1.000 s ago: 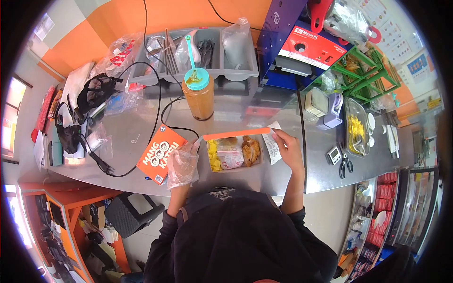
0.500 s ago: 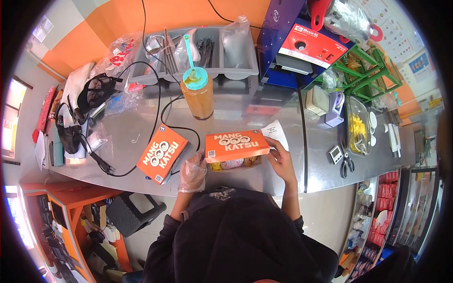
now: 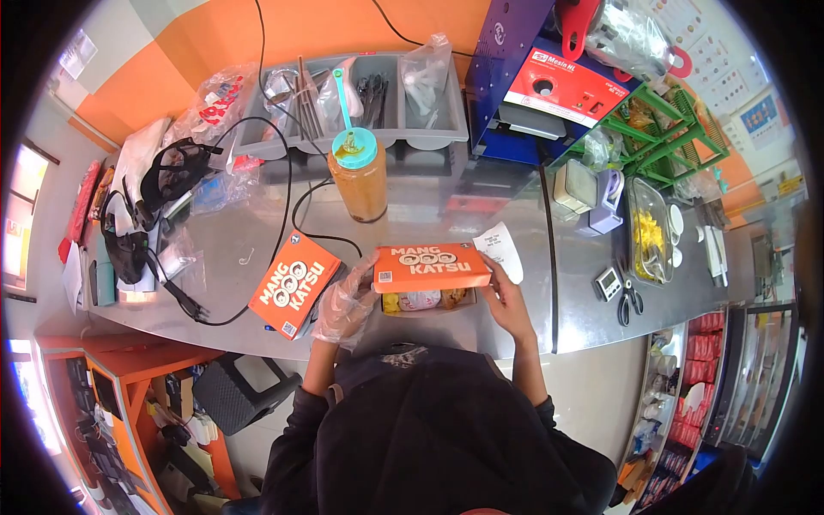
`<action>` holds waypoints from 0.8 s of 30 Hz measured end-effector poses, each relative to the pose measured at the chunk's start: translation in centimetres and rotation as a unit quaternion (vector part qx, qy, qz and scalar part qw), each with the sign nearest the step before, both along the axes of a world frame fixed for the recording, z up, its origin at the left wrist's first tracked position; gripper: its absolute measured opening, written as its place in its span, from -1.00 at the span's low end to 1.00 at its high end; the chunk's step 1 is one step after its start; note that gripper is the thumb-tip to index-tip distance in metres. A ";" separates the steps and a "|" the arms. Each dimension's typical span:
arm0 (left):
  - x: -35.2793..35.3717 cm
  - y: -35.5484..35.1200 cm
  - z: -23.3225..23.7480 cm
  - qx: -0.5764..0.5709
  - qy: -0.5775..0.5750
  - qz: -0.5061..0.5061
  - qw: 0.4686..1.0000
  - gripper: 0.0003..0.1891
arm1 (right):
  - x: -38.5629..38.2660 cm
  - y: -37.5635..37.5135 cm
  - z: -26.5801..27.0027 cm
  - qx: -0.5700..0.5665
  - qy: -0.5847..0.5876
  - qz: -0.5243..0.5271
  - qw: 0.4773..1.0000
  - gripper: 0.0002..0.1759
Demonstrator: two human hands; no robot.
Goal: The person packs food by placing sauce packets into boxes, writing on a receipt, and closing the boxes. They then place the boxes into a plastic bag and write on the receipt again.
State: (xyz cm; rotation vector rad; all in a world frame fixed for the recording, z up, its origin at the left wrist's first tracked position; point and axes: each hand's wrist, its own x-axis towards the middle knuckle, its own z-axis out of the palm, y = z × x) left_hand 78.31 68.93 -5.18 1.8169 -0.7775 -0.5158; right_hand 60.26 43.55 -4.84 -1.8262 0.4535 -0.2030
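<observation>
An orange cardboard food box [image 3: 433, 279] marked "MANG KATSU" is in front of me with its lid partly raised. Yellow bits, a white-wrapped item and browned food show below the lid's near edge. My left hand [image 3: 342, 305], in a clear plastic glove, grips the box's left end. Bare, my right hand [image 3: 509, 305] has its fingers and thumb around the right end. A second orange box [image 3: 294, 283], closed, lies tilted just left of the gloved hand. Behind my right fingers a printed receipt [image 3: 502, 249] curls up.
A sauce bottle [image 3: 359, 184] with a turquoise lid stands behind the boxes. Further back is a grey cutlery tray [image 3: 343, 137]. Black cables [image 3: 292, 189] cross the left side. At right are scissors [image 3: 631, 300], a timer [image 3: 608, 281] and a glass dish [image 3: 639, 193]; a blue-red machine [image 3: 549, 90] stands behind.
The gloved left hand has shifted slightly, its fingers now further up along the box's left end. A little more food shows under the lid. The receipt has turned slightly.
</observation>
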 end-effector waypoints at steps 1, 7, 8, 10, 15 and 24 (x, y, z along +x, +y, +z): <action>0.0 0.1 -0.1 0.011 -0.009 -0.008 1.000 -0.34 | -0.3 0.1 -0.4 -0.037 0.003 0.001 0.999 -0.39; -0.1 0.4 2.3 -0.056 -0.048 -0.064 0.995 -0.23 | -0.3 1.8 1.3 0.003 -0.092 0.010 0.996 -0.40; 0.0 0.6 3.0 -0.025 -0.055 -0.057 0.997 -0.21 | -0.5 1.4 1.2 -0.009 -0.079 0.028 0.996 -0.40; 0.1 0.6 2.6 0.035 -0.046 -0.040 0.998 -0.24 | -0.5 1.1 0.7 -0.040 -0.054 0.025 0.997 -0.45; -0.6 0.7 1.0 0.086 -0.244 -0.060 0.964 -0.42 | -1.5 1.6 -2.9 -0.169 -0.094 -0.049 0.980 -0.56; -1.2 0.4 -2.6 -0.017 -0.276 -0.052 0.960 -0.77 | -2.9 3.5 -4.0 -0.307 -0.142 -0.103 0.935 -0.73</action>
